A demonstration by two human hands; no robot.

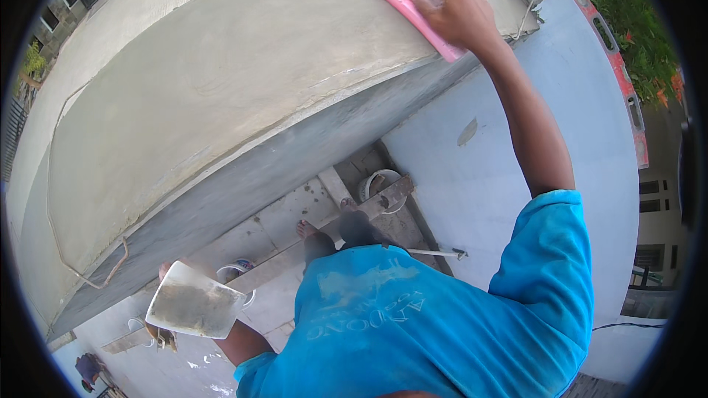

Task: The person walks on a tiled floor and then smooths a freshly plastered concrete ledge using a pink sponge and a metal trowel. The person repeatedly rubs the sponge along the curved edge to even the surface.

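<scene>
right hand on the pink float, long axis across the slab's edge

the right hand (451, 9) is closed on the float (415, 18), fingers bent over its back. the float lies directly under that palm, face to the slab (221, 66), near the slab's right end. its long axis runs from far left to near right, crossing the slab's long edge at a steep angle, and its near end comes about level with that edge. the right hand is much the nearer; the left is low and well apart, on the person's other side.

the left hand (164, 270) bears a white board (179, 276) with grey mortar smeared over it. only fingers show past the board's edge, so how tightly it grips i cannot tell.

farther out, a bent wire (50, 203) rests at the slab's left part, a red level (622, 77) stands along the blue wall (509, 133), and a bucket (366, 189) sits below, beside a plank (394, 193).
</scene>
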